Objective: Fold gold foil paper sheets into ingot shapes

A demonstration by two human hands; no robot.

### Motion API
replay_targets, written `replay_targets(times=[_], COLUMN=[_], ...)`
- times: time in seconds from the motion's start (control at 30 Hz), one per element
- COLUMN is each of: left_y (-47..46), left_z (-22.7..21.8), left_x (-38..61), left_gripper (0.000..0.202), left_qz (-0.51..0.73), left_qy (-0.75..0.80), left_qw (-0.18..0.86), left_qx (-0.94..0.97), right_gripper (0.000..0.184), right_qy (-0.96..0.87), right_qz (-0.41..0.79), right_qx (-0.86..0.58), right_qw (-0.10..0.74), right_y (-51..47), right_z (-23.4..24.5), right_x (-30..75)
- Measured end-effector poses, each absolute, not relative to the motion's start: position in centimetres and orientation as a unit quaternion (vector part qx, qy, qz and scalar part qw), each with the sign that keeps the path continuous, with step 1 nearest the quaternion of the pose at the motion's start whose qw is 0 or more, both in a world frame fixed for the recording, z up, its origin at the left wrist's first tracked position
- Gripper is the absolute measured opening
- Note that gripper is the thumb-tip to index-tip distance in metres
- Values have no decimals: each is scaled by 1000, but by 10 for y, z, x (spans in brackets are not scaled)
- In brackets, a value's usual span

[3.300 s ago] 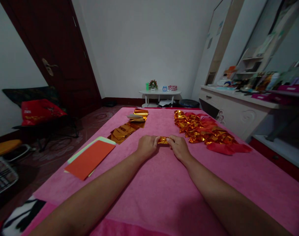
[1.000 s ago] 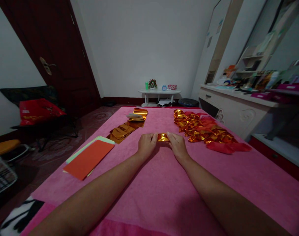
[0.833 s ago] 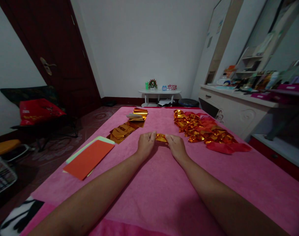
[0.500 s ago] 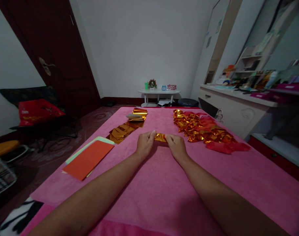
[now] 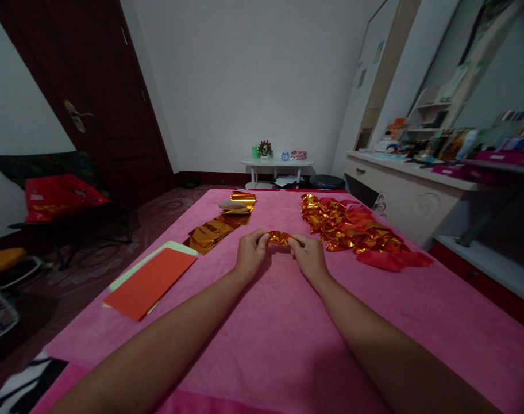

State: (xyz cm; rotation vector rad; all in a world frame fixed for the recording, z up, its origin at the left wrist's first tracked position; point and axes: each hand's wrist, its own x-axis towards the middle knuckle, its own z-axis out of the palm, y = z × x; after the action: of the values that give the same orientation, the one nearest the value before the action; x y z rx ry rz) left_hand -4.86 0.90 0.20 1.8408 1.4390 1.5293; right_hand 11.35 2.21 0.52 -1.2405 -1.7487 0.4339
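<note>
A small piece of crinkled gold foil paper (image 5: 280, 238) stretches between my two hands over the middle of the pink cloth (image 5: 270, 322). My left hand (image 5: 250, 253) pinches its left end, and my right hand (image 5: 308, 254) pinches its right end. The piece bows slightly upward in the middle. To the right lies a heap of crumpled gold foil pieces (image 5: 331, 224), with red crinkled pieces (image 5: 393, 260) along its near end. Flat gold foil sheets (image 5: 212, 232) lie fanned out beyond my left hand.
Orange paper sheets (image 5: 152, 282) lie over pale green ones at the left. A grey oval object (image 5: 231, 205) rests on the foil near a gold roll (image 5: 243, 199). A low white table (image 5: 277, 163) stands by the wall, and a cluttered white dresser (image 5: 404, 187) stands on the right.
The foil piece has gone from nearly flat to slightly arched, with its ends bent down between my fingers. The view has shifted a little. The other papers have stayed in place.
</note>
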Motion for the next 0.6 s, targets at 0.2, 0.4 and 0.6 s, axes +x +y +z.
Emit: replay_targets(times=[0.2, 0.4, 0.6], left_y=[8, 11, 11], left_z=[4, 2, 1], left_x=[-50, -50, -51], left_gripper=[30, 24, 24], left_qz=[531, 526, 485], left_qy=[532, 514, 558], left_qw=[141, 153, 136], left_qx=[645, 660, 660], right_gripper=[29, 25, 24], right_qy=[-698, -713, -732], right_qz=[154, 133, 104], right_qx=[-524, -538, -548], right_qw=[463, 430, 392], right_y=[23, 23, 25], right_z=[3, 4, 2], right_x=[115, 116, 116])
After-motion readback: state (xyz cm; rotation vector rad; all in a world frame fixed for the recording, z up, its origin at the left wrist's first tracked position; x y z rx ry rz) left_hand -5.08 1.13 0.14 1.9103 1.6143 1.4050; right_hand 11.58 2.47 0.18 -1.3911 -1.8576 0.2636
